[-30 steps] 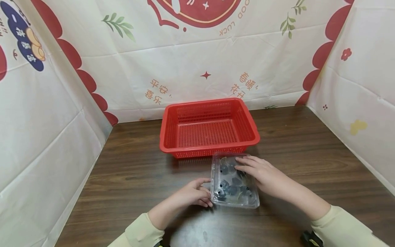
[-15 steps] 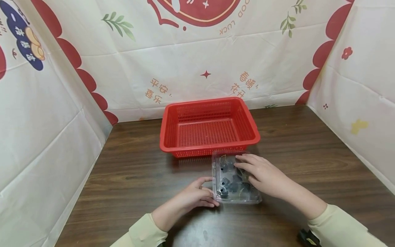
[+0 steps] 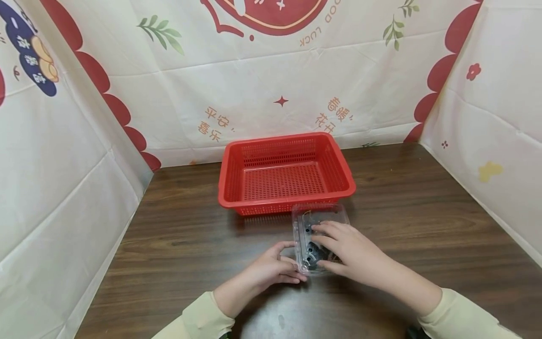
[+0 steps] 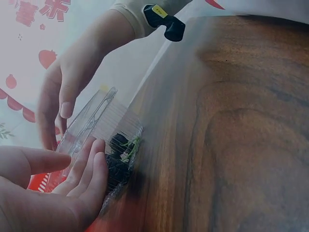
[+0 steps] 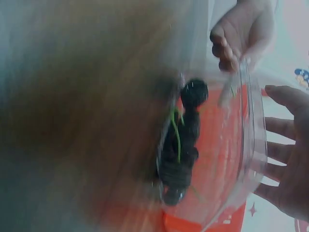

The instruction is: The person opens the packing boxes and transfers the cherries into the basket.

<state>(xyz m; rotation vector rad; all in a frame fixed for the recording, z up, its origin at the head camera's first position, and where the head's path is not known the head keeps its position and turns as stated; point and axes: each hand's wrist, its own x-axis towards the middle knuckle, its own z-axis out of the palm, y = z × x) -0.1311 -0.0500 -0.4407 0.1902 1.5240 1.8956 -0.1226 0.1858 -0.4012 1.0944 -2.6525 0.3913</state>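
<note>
One clear plastic clamshell box (image 3: 320,235) sits on the desk (image 3: 423,221), just in front of the red basket (image 3: 287,173), near edge to near edge w/ only a thin gap between them. Dark berries (image 3: 312,249) inside w/ bits of green stem; can't get an exact count, they're bunched up and blurred in the wrist views.

Right hand (image 3: 347,249) lies on top of the box, fingers (image 3: 323,229) straight and spread, pressing the lid, thumb along the box's near edge. Left hand (image 3: 271,268) is at the box's left side, fingers (image 3: 296,278) lightly curled, tips touching the near-left corner; whether they pinch the rim, can't tell.

One basket, nothing in it. Bare desk runs wide both left and right of the box, up to the printed cloth walls (image 3: 63,155). Two cream sleeves (image 3: 203,320) at the near edge.
</note>
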